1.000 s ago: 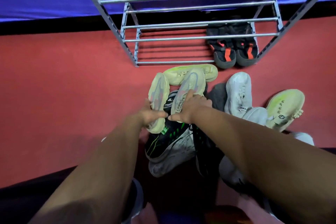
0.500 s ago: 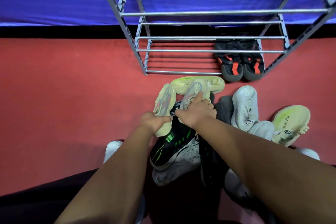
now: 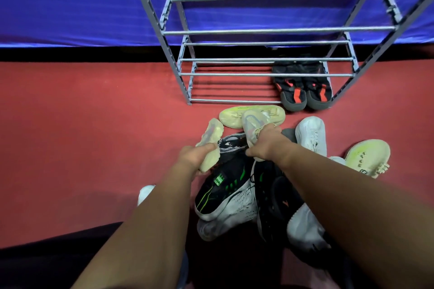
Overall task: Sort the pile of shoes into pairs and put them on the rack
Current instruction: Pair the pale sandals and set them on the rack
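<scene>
A broad stretch of red floor (image 3: 82, 136) runs from nine o'clock of the pile (image 3: 270, 190) out to the left edge. At the pile's ten o'clock corner the left hand (image 3: 192, 156) has its fingers curled round the heel end of a cream shoe (image 3: 211, 138), whose toe points to twelve o'clock. At six o'clock of that shoe a black-and-green shoe (image 3: 220, 185) lies across a white one in the heap. The right hand (image 3: 265, 145) grips a second cream shoe (image 3: 252, 124), fingers curled over its opening. Its toe overlaps a yellow-green shoe (image 3: 234, 116) lying on its side at twelve o'clock, just short of the rack's front rail. The rack (image 3: 258, 30) stands against the blue wall. A black-and-red pair (image 3: 303, 94) sits at the right end of its bottom tier, toes over the front rail, with open bars to its left. At three o'clock of the right hand stands a white shoe (image 3: 311, 134), then another yellow-green shoe (image 3: 366, 157) at the pile's right edge, with red floor beyond.
</scene>
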`<state>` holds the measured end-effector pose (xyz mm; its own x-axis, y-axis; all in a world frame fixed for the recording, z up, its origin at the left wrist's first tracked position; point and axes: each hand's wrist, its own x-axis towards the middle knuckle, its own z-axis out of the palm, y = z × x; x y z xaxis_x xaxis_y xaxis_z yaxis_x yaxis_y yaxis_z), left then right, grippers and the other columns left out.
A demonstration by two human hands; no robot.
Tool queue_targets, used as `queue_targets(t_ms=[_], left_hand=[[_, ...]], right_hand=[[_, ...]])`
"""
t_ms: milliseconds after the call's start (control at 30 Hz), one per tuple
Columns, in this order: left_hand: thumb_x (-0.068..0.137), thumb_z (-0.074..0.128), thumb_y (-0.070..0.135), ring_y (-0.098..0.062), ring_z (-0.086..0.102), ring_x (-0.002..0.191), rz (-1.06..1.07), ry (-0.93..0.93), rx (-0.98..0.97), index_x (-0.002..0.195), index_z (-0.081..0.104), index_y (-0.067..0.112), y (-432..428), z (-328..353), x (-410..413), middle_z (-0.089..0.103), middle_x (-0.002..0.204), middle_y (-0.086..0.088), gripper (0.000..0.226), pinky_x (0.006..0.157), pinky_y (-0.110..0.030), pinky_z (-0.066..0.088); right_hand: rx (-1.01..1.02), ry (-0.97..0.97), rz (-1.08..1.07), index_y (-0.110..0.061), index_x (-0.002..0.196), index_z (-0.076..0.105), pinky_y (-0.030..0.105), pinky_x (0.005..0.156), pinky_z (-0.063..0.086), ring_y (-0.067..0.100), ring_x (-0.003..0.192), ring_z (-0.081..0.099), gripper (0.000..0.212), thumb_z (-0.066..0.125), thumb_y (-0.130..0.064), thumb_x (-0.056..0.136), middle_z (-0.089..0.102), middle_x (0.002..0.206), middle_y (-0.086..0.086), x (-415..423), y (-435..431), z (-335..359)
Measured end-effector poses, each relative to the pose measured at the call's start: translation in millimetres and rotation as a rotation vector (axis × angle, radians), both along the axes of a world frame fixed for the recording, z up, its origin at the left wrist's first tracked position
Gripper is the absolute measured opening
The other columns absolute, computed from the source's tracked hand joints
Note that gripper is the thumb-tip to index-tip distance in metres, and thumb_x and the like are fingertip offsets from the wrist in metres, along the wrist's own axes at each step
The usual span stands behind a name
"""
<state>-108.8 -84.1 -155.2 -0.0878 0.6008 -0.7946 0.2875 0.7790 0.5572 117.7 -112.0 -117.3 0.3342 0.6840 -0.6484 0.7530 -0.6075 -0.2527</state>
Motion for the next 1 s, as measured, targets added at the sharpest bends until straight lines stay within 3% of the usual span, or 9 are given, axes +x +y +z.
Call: queue_targets(t_ms=[100,167,200,300,400,600,733,867,1000], left_hand=[[0.058,0.096,0.048,-0.029,0.077,0.087,0.001,0.053,0.059,0.115,0.068,0.008,-1.8,3.5,6.0,0.078,0.102,-0.011,0.075,0.081,-0.045,0.065],[0.052,0.091,0.057,-0.031,0.075,0.091,-0.013,0.126,0.112,0.112,0.068,0.009,-0.3,6.2,10.7,0.075,0.101,-0.008,0.08,0.089,-0.049,0.063],[0.056,0.088,0.058,-0.032,0.072,0.093,-0.023,0.165,0.15,0.11,0.067,0.009,1.3,7.5,13.0,0.073,0.101,-0.007,0.075,0.091,-0.047,0.061],[0.073,0.084,0.046,-0.03,0.07,0.087,-0.007,0.242,0.27,0.109,0.069,0.011,9.8,9.4,21.4,0.072,0.094,-0.004,0.053,0.078,-0.035,0.055],[0.076,0.082,0.038,-0.024,0.07,0.083,0.049,0.246,0.389,0.116,0.067,0.017,22.6,13.5,31.1,0.072,0.092,0.003,0.047,0.069,-0.029,0.048],[0.08,0.083,0.032,-0.019,0.07,0.081,0.032,0.255,0.493,0.112,0.063,0.02,63.1,9.4,47.4,0.07,0.089,0.008,0.04,0.068,-0.027,0.049],[0.074,0.082,0.041,-0.02,0.071,0.088,-0.022,0.284,0.527,0.112,0.066,0.018,99.0,-3.6,54.8,0.075,0.099,0.003,0.048,0.075,-0.029,0.053],[0.062,0.07,0.06,-0.027,0.069,0.097,-0.062,0.389,0.58,0.113,0.064,0.015,142.2,-29.7,62.0,0.07,0.108,-0.004,0.068,0.088,-0.044,0.059],[0.078,0.072,0.049,-0.033,0.057,0.118,-0.151,0.411,0.631,0.126,0.055,0.005,174.8,-35.5,73.1,0.057,0.125,-0.013,0.067,0.102,-0.047,0.051]], right_hand=[[0.117,0.091,-0.113,-0.008,0.12,0.063,0.035,0.08,0.06,0.026,0.092,0.066,0.072,0.084,-0.052,0.067,0.067,0.116,0.012,1.5,-2.3,1.8],[0.21,0.152,-0.152,-0.012,0.09,0.065,0.037,0.072,0.061,0.023,0.078,0.07,0.042,0.081,-0.044,0.067,0.075,0.093,0.009,2.2,-3.7,8.8],[0.253,0.166,-0.154,-0.014,0.084,0.059,0.038,0.071,0.06,0.022,0.077,0.069,0.037,0.081,-0.041,0.069,0.073,0.087,0.006,3.0,-3.1,13.2],[0.341,0.152,-0.137,-0.021,0.098,0.053,0.037,0.073,0.057,0.02,0.081,0.065,0.043,0.079,-0.043,0.071,0.066,0.091,-0.004,4.8,1.8,20.6],[0.409,0.11,-0.136,-0.025,0.123,0.055,0.038,0.083,0.057,0.025,0.098,0.065,0.072,0.071,-0.059,0.062,0.068,0.104,-0.004,6.9,13.2,18.8],[0.466,0.089,-0.126,-0.022,0.126,0.054,0.044,0.09,0.053,0.027,0.108,0.052,0.077,0.065,-0.065,0.062,0.065,0.111,-0.001,18.3,47.6,-1.1],[0.454,0.051,-0.115,-0.019,0.13,0.051,0.044,0.093,0.046,0.031,0.116,0.05,0.079,0.067,-0.064,0.067,0.064,0.123,0.003,20.5,79.6,-23.4],[0.488,0.079,-0.072,-0.017,0.131,0.047,0.043,0.094,0.045,0.03,0.115,0.049,0.074,0.071,-0.057,0.073,0.059,0.125,0.004,20.9,113.8,-45.5],[0.507,0.083,-0.042,-0.008,0.117,0.054,0.041,0.09,0.046,0.03,0.11,0.051,0.061,0.07,-0.054,0.081,0.059,0.113,0.007,17.2,153.3,-66.0]])
